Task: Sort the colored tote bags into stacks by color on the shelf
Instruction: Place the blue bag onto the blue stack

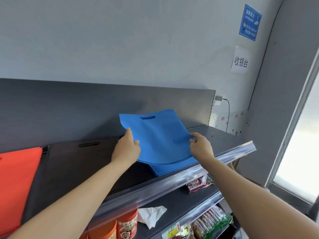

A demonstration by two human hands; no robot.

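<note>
Both hands grip one blue tote bag (160, 135) over the top shelf (222, 137): left hand (126, 149) pinches its left edge, right hand (201, 146) its right edge, arms outstretched and set apart. The bag sags just above the blue stack (172, 167). Likely step: laying blue on blue. Next: lower it flat, square the edges, let go. The black stack (77, 161) and red stack (15, 178) lie to the left.

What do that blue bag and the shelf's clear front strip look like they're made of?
The blue bag: likely nonwoven fabric, matte; bends softly, with a punched handle slot. The clear front strip: seems glossy transparent plastic, bright reflections along it.
</note>
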